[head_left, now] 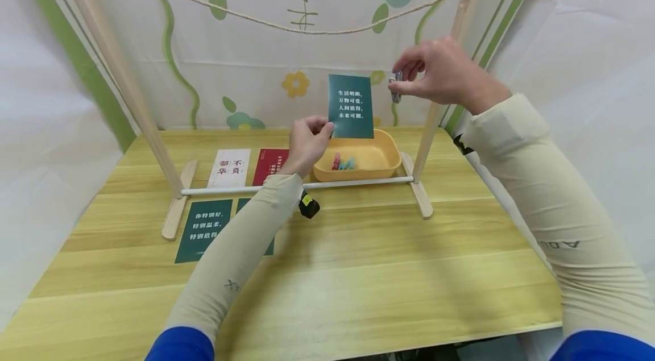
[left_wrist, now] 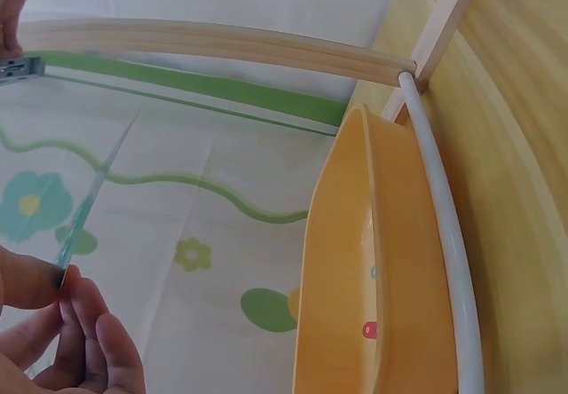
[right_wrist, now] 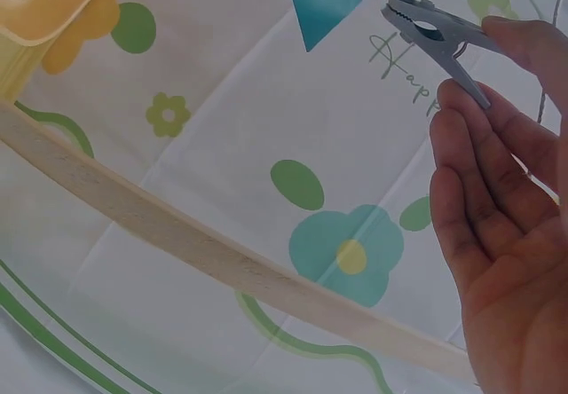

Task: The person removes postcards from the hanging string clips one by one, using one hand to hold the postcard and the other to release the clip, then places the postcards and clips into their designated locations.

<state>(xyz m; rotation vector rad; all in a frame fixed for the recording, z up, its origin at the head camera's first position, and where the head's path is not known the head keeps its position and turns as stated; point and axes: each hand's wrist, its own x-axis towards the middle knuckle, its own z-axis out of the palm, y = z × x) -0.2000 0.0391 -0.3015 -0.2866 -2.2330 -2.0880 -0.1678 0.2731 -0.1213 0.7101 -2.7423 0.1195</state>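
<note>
My left hand pinches a dark green card with white lettering by its lower left corner, upright above the yellow basket. In the left wrist view the card shows edge-on between thumb and fingers. To the right of it, my right hand holds a grey clothespin between thumb and fingertips. The right wrist view shows the clothespin with its toothed end toward the card, a gap between them. A twine line sags above both hands.
Wooden posts hold the twine, with a white rod joining their feet. Red and teal clothespins lie in the basket. A white card and a red card lie behind the rod, green cards before it.
</note>
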